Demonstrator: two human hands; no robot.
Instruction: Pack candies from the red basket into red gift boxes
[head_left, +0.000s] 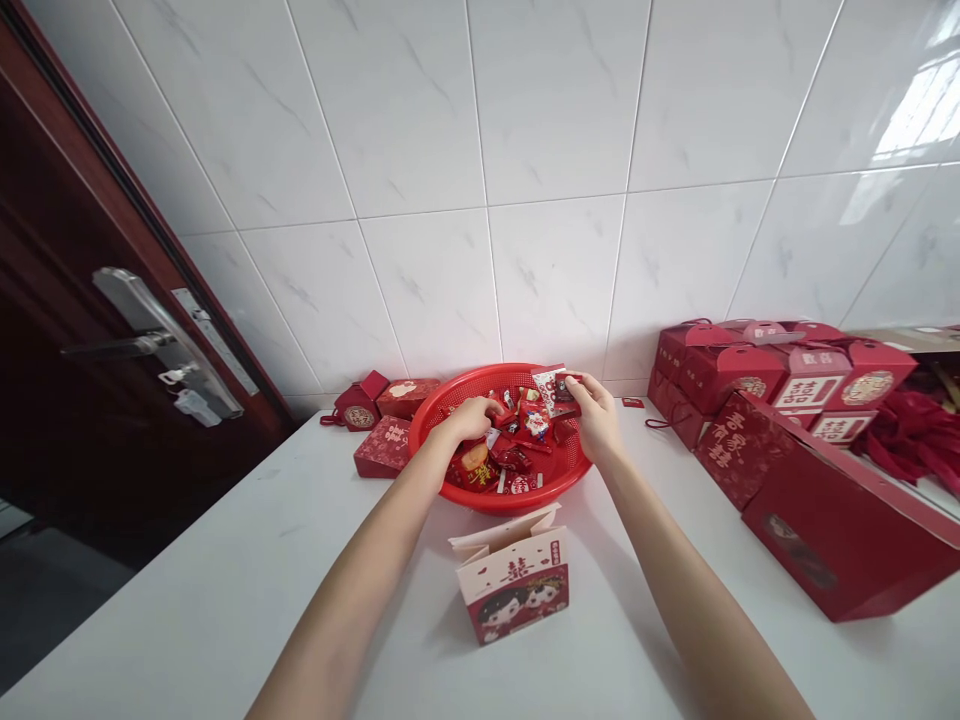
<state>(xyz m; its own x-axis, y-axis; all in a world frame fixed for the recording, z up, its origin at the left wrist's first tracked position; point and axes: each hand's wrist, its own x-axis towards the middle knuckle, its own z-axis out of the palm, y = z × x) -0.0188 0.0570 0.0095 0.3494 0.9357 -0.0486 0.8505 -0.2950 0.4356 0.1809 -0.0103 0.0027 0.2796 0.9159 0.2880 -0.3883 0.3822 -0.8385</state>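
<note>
A red plastic basket (pixel 553 487) holds several wrapped sweets and small packets. Over its left part, my left hand (pixel 474 418) has its fingers closed on a small red wrapped sweet (pixel 504 407). At the basket's right rim my right hand (pixel 595 412) grips packets, a white and red one (pixel 550 392) and a dark red one beside it. In front of the basket stands a white and red paper box (pixel 514 590) with two cartoon figures, its top open.
Small red boxes (pixel 381 447) lie left of the basket. Stacked red gift boxes (pixel 795 375) and a large red box (pixel 840 510) stand at the right. A tiled wall (pixel 555 270) rises behind; a dark red door (pixel 67 300) is at the left.
</note>
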